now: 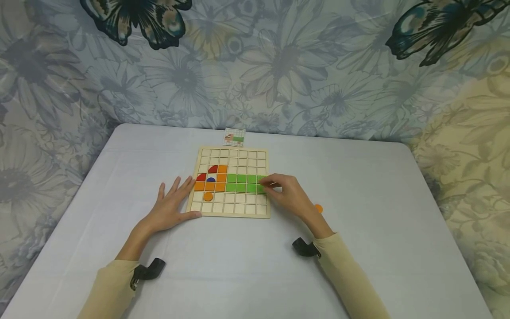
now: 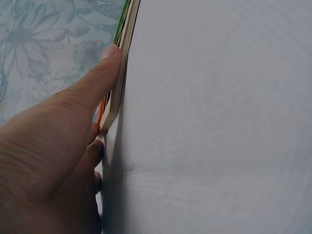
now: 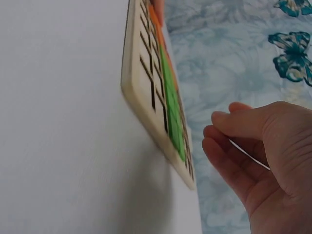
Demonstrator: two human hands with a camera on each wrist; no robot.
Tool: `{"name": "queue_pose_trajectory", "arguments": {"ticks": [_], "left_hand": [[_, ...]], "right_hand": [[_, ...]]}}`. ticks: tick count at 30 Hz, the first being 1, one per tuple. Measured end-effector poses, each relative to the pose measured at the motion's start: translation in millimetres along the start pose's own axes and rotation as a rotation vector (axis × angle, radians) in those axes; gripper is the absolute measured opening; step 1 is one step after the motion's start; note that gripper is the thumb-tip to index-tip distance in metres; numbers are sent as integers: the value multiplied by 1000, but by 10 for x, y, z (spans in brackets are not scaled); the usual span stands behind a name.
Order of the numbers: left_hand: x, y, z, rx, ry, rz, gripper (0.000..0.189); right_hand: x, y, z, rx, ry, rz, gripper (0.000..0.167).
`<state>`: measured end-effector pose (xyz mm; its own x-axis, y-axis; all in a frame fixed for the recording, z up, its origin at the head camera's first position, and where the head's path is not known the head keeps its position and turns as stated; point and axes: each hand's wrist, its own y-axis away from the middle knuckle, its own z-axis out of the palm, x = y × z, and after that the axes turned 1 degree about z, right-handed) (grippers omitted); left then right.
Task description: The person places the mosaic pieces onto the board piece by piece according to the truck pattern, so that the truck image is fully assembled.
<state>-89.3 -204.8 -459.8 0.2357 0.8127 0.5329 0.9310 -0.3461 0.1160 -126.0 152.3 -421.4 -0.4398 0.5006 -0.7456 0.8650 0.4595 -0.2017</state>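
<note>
A wooden grid board (image 1: 239, 210) lies on the table with coloured tiles in some squares. Green squares (image 1: 241, 178) fill two rows on its right; orange squares (image 1: 221, 186), two red quarter-round tiles (image 1: 213, 169) and a blue half-round tile (image 1: 211, 179) sit at the left. One orange disc (image 1: 208, 196) lies lower down. My left hand (image 1: 171, 208) spreads its straight fingers against the board's left edge, thumb at the near corner. My right hand (image 1: 288, 192) hovers over the right end of the green rows, fingers loosely bent; in the right wrist view nothing shows between the fingertips.
A small picture card (image 1: 234, 137) lies behind the board, near the table's far edge. Another orange piece (image 1: 318, 208) is on the white table (image 1: 358, 190), beside my right wrist and partly hidden. A flowered cloth (image 1: 255, 66) hangs behind.
</note>
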Motion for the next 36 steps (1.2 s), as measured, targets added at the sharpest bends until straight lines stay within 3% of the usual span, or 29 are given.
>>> {"name": "queue_pose_trajectory", "arguments": {"ticks": [11,20,28,36], "left_hand": [[41,8,1,-4,4,10,105],[78,27,-10,4,-9,7,103],[80,29,-14,6,-22,-3,103],[78,31,-23,12,-21,-6,101]], "right_hand": [[259,283,-332,33,89,59,23],[434,599,-586,66,36,172,24],[531,826,-721,68,41,180,25],[574,933,-761,39,33,181,33]]}}
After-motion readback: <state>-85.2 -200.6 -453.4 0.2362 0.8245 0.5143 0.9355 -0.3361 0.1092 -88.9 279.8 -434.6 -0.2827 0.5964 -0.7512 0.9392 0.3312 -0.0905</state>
